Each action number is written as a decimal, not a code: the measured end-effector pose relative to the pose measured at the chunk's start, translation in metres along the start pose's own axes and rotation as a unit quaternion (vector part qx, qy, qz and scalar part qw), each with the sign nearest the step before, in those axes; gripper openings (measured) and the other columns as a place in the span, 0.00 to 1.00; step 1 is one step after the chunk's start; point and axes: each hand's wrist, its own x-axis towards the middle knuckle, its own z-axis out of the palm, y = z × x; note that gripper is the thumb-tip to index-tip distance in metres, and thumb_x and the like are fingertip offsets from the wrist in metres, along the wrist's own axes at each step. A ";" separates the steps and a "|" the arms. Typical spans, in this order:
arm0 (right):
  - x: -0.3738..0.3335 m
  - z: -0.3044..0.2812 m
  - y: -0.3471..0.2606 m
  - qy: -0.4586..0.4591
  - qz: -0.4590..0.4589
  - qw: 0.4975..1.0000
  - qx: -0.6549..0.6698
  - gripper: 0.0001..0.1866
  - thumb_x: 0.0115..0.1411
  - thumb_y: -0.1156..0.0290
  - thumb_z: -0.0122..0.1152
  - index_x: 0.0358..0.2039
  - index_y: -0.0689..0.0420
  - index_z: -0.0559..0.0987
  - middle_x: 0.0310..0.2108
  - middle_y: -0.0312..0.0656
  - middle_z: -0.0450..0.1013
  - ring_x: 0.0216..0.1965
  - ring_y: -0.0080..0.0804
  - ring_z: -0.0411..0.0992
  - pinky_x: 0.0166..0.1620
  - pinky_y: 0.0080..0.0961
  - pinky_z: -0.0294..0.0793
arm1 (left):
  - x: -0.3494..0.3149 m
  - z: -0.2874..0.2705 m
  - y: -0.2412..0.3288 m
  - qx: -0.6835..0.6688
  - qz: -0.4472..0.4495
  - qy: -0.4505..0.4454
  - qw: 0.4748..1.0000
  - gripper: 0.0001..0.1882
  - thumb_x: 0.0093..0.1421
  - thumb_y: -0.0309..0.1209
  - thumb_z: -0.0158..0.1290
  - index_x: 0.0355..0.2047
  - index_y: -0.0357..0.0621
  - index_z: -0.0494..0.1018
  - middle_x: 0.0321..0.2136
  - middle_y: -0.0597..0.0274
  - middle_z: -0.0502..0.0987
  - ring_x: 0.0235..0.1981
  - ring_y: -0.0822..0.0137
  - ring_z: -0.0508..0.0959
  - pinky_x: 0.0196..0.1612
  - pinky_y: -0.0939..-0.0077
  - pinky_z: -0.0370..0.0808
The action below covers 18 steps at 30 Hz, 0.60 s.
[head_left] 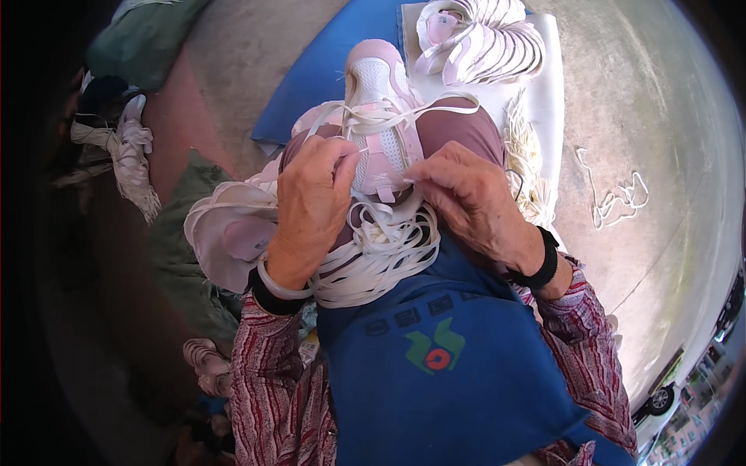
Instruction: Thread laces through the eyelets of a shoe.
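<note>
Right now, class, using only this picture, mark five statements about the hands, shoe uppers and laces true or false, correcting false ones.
1. The left hand pinches a white lace. True.
2. The shoe upper between the hands points its toe toward the wearer. False: it points away.
3. A lace bundle lies on the lap. True.
4. The right hand has a bare wrist. False: a black wristband circles it.
5. Stacked uppers rest on a white sheet. True.

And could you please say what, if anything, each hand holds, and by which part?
The left grip pinches a white lace near its tip; whether the right grip, beside the shoe, holds anything cannot be told.
</note>
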 end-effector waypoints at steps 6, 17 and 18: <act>0.022 0.012 0.010 0.050 0.010 0.997 -0.053 0.08 0.59 0.80 0.59 0.41 0.60 0.78 0.31 0.47 0.70 0.33 0.45 0.72 0.36 0.34 0.71 | 0.003 0.004 -0.003 0.023 0.013 0.017 0.999 0.05 0.57 0.24 0.58 0.34 0.38 0.78 0.28 0.55 0.73 0.28 0.59 0.75 0.33 0.67 0.71; 0.036 0.028 0.010 0.027 0.013 0.988 -0.153 0.05 0.58 0.77 0.58 0.36 0.59 0.76 0.34 0.49 0.67 0.32 0.49 0.73 0.34 0.41 0.74 | 0.005 0.014 -0.013 -0.015 0.085 0.024 0.996 0.05 0.57 0.22 0.58 0.35 0.39 0.77 0.31 0.53 0.73 0.32 0.52 0.76 0.35 0.62 0.72; 0.036 0.029 0.011 0.027 0.005 0.982 -0.186 0.05 0.57 0.76 0.59 0.36 0.58 0.76 0.34 0.48 0.67 0.32 0.49 0.74 0.34 0.41 0.75 | 0.005 0.017 -0.016 -0.024 0.093 0.039 0.995 0.05 0.57 0.23 0.58 0.35 0.39 0.76 0.32 0.53 0.73 0.32 0.51 0.76 0.35 0.61 0.73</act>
